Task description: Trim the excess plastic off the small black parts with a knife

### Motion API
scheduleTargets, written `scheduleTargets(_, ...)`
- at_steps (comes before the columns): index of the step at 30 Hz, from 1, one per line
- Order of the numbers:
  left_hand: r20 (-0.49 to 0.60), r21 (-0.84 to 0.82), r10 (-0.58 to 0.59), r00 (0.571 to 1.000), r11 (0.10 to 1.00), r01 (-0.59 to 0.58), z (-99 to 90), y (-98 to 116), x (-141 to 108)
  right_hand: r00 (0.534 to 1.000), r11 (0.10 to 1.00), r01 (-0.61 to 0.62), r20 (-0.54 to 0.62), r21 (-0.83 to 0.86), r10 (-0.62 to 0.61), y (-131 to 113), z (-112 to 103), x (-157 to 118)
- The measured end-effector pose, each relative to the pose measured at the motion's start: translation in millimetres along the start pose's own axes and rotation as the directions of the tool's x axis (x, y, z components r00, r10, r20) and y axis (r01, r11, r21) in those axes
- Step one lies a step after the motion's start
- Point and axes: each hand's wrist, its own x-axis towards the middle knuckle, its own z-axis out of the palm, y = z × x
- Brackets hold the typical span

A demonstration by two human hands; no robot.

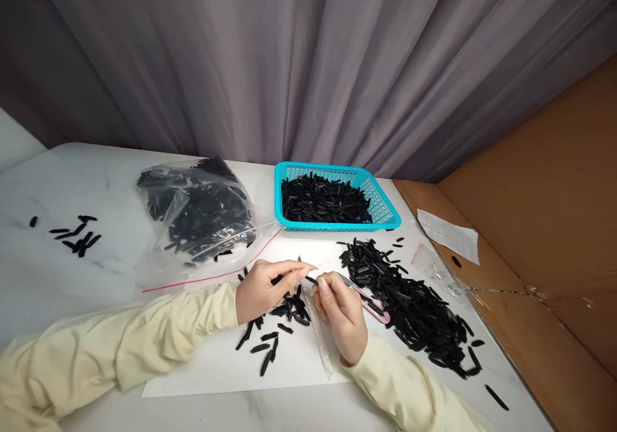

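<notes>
Over the white paper (193, 361), my left hand (264, 290) and my right hand (343, 313) meet fingertip to fingertip. Between them is a small slim black piece (311, 280), pinched from both sides. Under and beside my left hand lie several loose black pieces (270, 348). A narrow clear plastic sleeve (322, 345) lies below my fingers. Just right of my right hand is a pink-handled tool (376, 308), partly hidden, its kind unclear. A large heap of similar black pieces (409, 300) spreads farther right.
A turquoise basket (332, 227) full of black pieces stands at the back. To its left lies a clear zip bag (193, 216) of more pieces. Some loose pieces (80, 239) are at far left. A cardboard wall (544, 194) borders the right, near a paper slip (450, 234).
</notes>
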Motion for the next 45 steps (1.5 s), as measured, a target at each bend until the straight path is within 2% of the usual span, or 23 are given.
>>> scheduleTargets(3, -0.016, 0.047, 0.056, 0.998, 0.997, -0.055, 0.5, -1, 0, 1.0, 0.997, -0.014, -0.01, 0.076, 0.014, -1, 1, 0)
scheduleTargets(6, -0.023, 0.091, 0.068, 0.997, 0.994, -0.066, 0.6, -2, -1, 0.996, 0.966, -0.077, 0.07, 0.247, 0.062, -4, 3, 3)
scheduleTargets(10, 0.047, 0.076, 0.075, 0.996, 0.994, -0.079, 1.0, -5, -1, 0.971, 0.844, -0.229, 0.173, 0.484, 0.164, -7, 6, 8)
scheduleTargets(14, 0.099, 0.033, 0.067, 0.993, 0.997, -0.071, 1.5, -5, -1, 0.943, 0.738, -0.327, 0.256, 0.59, 0.213, -7, 5, 13)
scheduleTargets(18, 0.078, 0.009, 0.025, 0.997, 1.0, -0.026, 0.4, -5, 0, 0.936, 0.681, -0.35, 0.27, 0.643, 0.225, -4, 2, 15)
scheduleTargets(22, 0.06, 0.037, -0.01, 0.998, 0.999, 0.008, -0.3, -7, 0, 0.954, 0.65, -0.298, 0.205, 0.699, 0.217, -4, 1, 16)
scheduleTargets(27, 0.076, 0.064, 0.017, 0.997, 0.998, -0.022, 1.1, -7, 0, 0.974, 0.663, -0.222, 0.13, 0.715, 0.186, -3, 1, 16)
scheduleTargets(32, 0.107, 0.008, 0.037, 0.994, 0.999, -0.038, 1.7, -5, 0, 0.97, 0.681, -0.215, 0.071, 0.7, 0.233, 0, -1, 18)
scheduleTargets(38, 0.07, 0.051, 0.0, 0.998, 0.999, -0.003, 2.2, -8, -1, 0.958, 0.589, -0.274, 0.164, 0.76, 0.235, -4, -5, 20)
scheduleTargets(45, 0.023, 0.088, 0.023, 0.999, 0.996, -0.025, 1.8, -10, -2, 0.946, 0.541, -0.312, 0.205, 0.781, 0.251, -7, -5, 20)
